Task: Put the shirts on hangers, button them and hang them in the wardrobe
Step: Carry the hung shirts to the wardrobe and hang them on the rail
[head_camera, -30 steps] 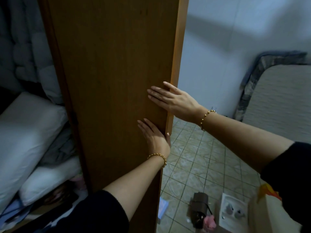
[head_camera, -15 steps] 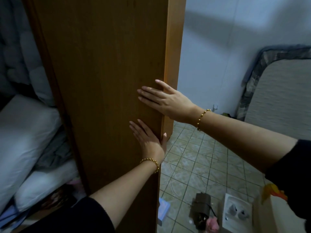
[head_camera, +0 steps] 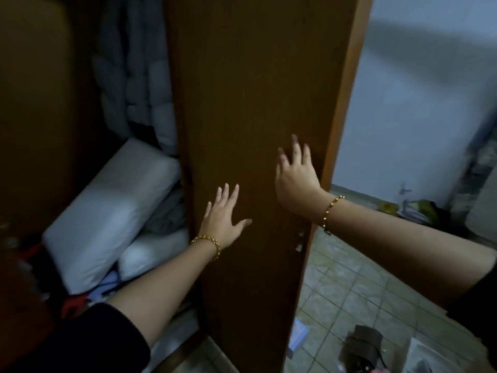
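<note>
Left hand [head_camera: 223,219] and right hand [head_camera: 295,176], holding nothing, press flat on the wardrobe door [head_camera: 255,76] at centre. No shirts in view; hanging is probably finished or not yet begun.

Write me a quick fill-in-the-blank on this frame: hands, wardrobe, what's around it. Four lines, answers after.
1. The left hand and the right hand reach to the wardrobe door with straight fingers; the higher one is the ____.
2. Each wrist wears a gold ____.
3. In the open space left of the door lie white ____.
4. Right of the door, the floor is covered in ____.
Missing words: right; bracelet; pillows; tiles.
</note>
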